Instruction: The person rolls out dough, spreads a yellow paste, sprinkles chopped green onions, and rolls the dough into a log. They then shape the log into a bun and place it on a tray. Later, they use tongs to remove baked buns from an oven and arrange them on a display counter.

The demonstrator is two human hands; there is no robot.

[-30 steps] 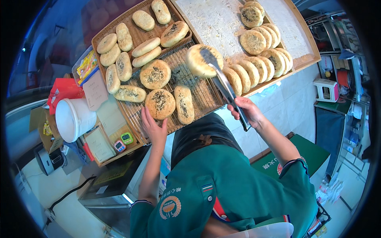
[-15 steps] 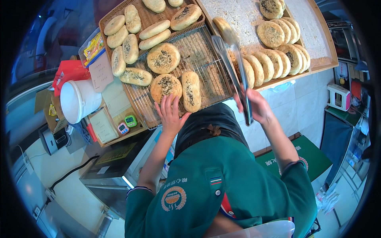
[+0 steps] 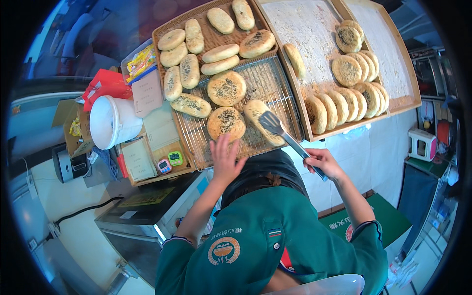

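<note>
Metal tongs [image 3: 295, 143] are gripped in my right hand [image 3: 322, 163], fingers wrapped round their handle. The slotted end lies over an oval seeded bread [image 3: 259, 118] on the wire rack [image 3: 194, 150]; whether it presses on the bread I cannot tell. My left hand [image 3: 226, 160] is open, its fingertips at the near edge of a round bread topped with dark seeds [image 3: 226, 125]. Another round seeded bread [image 3: 226, 88] sits just behind that one. A slanted oval bread [image 3: 190, 105] lies to their left.
Several long breads fill the wicker tray [image 3: 209, 10] behind the rack. On the right, a wooden tray [image 3: 319, 136] holds rows of round breads [image 3: 339, 105] and one long bread [image 3: 294, 60]. At left are a white bucket [image 3: 110, 120], two small timers [image 3: 175, 158] and a red bag [image 3: 104, 88].
The tongs have swung left and down, from the wooden tray's edge to the oval bread on the rack. That bread now lies slanted. The whole view has shifted slightly.
</note>
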